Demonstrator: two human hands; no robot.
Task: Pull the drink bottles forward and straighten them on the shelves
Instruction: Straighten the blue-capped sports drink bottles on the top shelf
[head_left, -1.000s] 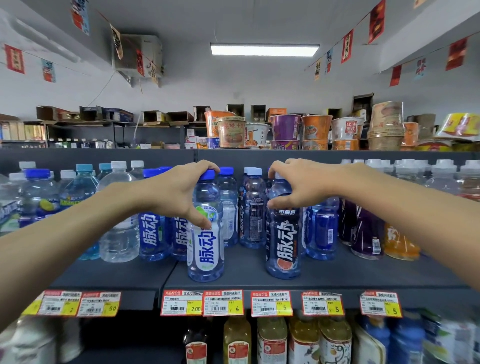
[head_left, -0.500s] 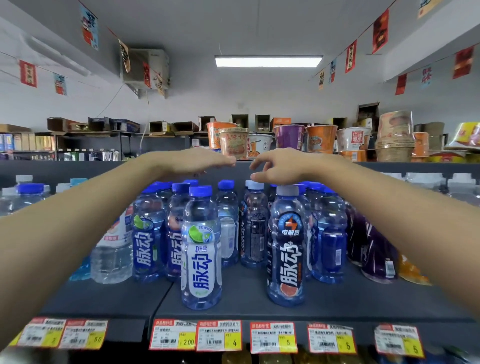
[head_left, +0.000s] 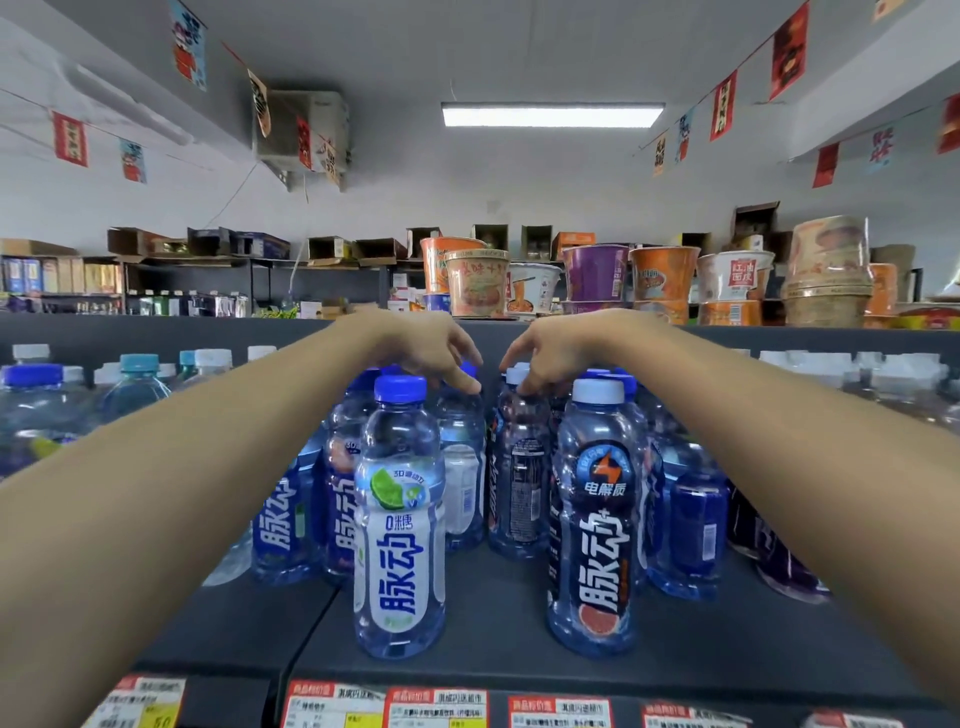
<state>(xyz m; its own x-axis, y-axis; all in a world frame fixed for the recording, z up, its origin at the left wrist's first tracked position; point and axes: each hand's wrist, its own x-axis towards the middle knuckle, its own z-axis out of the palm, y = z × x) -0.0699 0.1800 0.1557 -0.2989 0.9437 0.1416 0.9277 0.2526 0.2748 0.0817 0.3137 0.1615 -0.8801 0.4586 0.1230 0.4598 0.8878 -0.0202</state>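
Two drink bottles stand forward on the dark shelf (head_left: 483, 660): a lime-label bottle (head_left: 400, 525) with a blue cap and a dark grapefruit-label bottle (head_left: 597, 525) with a pale cap. Both my arms reach over them to the row behind. My left hand (head_left: 426, 351) curls its fingers down round the blue cap of a clear rear bottle (head_left: 462, 467). My right hand (head_left: 553, 356) curls its fingers round the white cap of a dark-labelled rear bottle (head_left: 519, 467). More blue bottles crowd behind and beside these.
Water bottles (head_left: 135, 387) with pale caps fill the shelf's left part, and purple bottles (head_left: 779, 561) stand at the right. Price tags (head_left: 436, 709) line the shelf's front edge. Instant noodle cups (head_left: 478, 283) sit on top of the shelf unit above my hands.
Both hands let go of the two front bottles, lifted over them and moved back. Their fingers have now dropped onto the caps of two rear bottles. The camera moved closer.
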